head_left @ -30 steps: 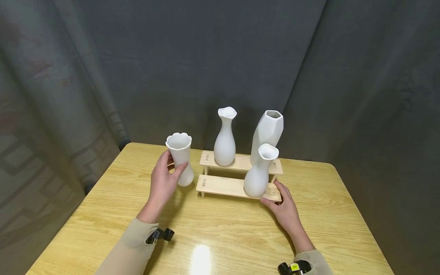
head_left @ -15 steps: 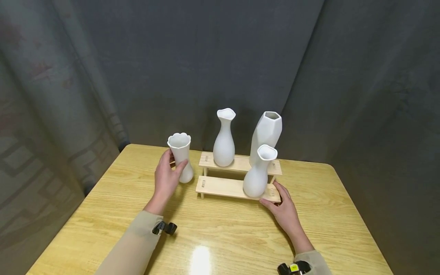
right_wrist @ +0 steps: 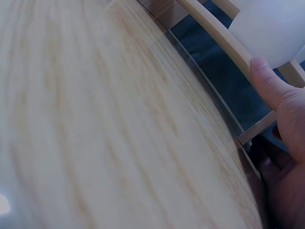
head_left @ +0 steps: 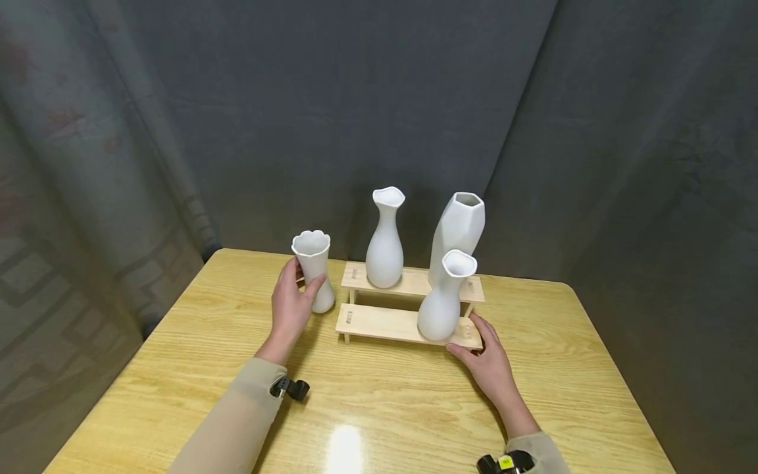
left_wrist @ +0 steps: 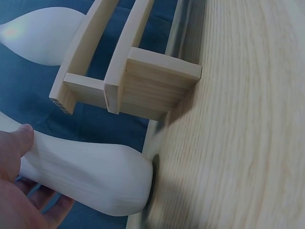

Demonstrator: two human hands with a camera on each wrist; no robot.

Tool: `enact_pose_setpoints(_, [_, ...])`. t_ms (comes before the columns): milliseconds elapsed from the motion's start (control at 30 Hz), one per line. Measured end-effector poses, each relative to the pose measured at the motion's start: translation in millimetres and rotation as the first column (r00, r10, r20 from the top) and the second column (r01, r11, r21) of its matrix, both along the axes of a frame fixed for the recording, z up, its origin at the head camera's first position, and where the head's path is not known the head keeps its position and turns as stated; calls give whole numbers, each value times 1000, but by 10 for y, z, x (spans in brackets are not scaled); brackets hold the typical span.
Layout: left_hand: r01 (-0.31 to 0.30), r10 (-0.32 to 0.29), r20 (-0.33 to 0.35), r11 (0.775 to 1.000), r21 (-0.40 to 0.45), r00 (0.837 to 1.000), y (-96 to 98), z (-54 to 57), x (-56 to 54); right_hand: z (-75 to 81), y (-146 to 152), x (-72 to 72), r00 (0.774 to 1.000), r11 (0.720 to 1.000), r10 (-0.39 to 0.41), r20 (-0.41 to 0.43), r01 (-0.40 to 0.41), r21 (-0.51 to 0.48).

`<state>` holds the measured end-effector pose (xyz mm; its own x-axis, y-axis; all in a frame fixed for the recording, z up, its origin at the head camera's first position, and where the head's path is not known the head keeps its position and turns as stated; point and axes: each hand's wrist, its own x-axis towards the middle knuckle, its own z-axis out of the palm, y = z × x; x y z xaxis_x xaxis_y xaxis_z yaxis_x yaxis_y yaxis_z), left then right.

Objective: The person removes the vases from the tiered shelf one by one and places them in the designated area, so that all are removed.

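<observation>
Wood-grain tbl [head_left: 408, 401], grey curtains [head_left: 331, 112] behind; L grip [head_left: 292, 306] pinching vase [head_left: 315, 266], R grip [head_left: 493, 365] pinching stand [head_left: 379, 322].

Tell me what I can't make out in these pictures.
Head: some fingertips of the left hand, behind the scalloped vase.
Head: part of the base of the faceted vase, behind the front vase.
Head: marks on the wooden stand, too small to read.
Left wrist: the scalloped vase's rim, cut off by the left edge.

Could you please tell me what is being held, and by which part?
Left hand: scalloped vase, around its middle. Right hand: lower shelf, by its right end.
</observation>
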<state>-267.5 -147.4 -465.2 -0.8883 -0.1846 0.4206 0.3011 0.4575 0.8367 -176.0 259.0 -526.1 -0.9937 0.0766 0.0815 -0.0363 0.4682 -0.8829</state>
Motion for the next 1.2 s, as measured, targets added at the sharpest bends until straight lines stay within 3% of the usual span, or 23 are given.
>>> enact_pose_setpoints(400, [6, -6, 5, 1000, 3, 1000, 15, -21, -49, 9, -5, 17, 1000, 1000, -3, 2, 3, -9])
enact_pose_setpoints(733, [-13, 15, 32, 998, -62, 999, 23, -96, -60, 18, -8, 5, 1000, 1000, -5, 10, 5, 0])
enact_pose_setpoints(1200, [-38, 40, 11, 995, -94, 999, 73, -133, -43, 7, 0, 5, 1000, 1000, -5, 7, 5, -1])
